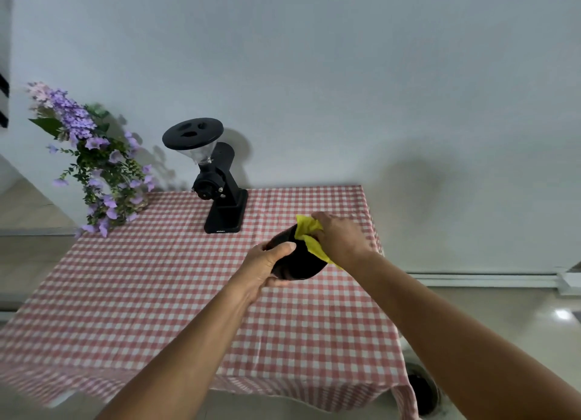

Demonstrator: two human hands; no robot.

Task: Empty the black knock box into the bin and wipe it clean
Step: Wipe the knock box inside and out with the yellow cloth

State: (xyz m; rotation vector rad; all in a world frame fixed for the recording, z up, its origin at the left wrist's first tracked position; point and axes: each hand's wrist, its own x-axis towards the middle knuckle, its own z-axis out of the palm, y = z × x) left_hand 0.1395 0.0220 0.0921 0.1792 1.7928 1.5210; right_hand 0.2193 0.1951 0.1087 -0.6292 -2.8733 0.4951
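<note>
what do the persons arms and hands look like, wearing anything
Both forearms are bare up to the frame edge: no sleeves, gloves or watch visible. The left hand and right hand show no rings or bracelets that I can make out. Fingernails look short and unpainted.

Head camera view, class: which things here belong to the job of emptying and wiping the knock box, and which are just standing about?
Part of the job:
black knock box, held by the left hand
yellow cloth, pressed on it by the right hand
bin, on the floor beside the table

Just standing about:
black coffee grinder
purple flowers
checked tablecloth
</note>
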